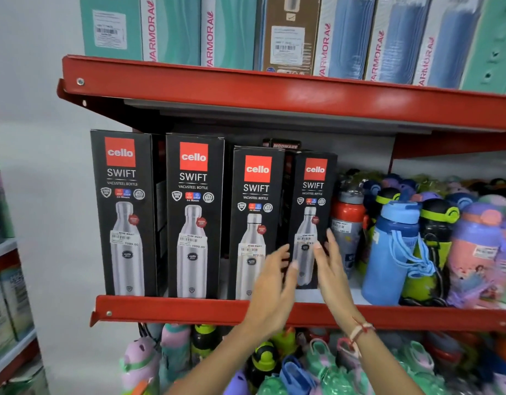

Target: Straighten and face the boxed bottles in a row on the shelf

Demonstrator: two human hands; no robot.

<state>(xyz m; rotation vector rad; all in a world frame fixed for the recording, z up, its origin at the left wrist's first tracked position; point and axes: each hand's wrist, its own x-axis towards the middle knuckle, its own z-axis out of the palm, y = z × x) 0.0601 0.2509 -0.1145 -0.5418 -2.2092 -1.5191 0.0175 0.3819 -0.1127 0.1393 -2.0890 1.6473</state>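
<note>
Several black Cello Swift bottle boxes stand upright on the red middle shelf (189,312), fronts facing me. The leftmost box (122,212) and the second box (193,215) sit at the shelf's front edge. The third box (254,201) is shorter, and the fourth box (313,201) stands a little further back. My left hand (274,283) has its fingers spread against the fourth box's lower left edge. My right hand (330,263) lies flat on its lower right side. The box's lower part is hidden behind both hands.
Loose bottles crowd the shelf right of the boxes: a red-capped one (347,220) close to the fourth box, a blue one (394,252) beyond. Another dark box (283,144) peeks out behind the row. Tall boxes fill the upper shelf (274,92); more bottles lie below.
</note>
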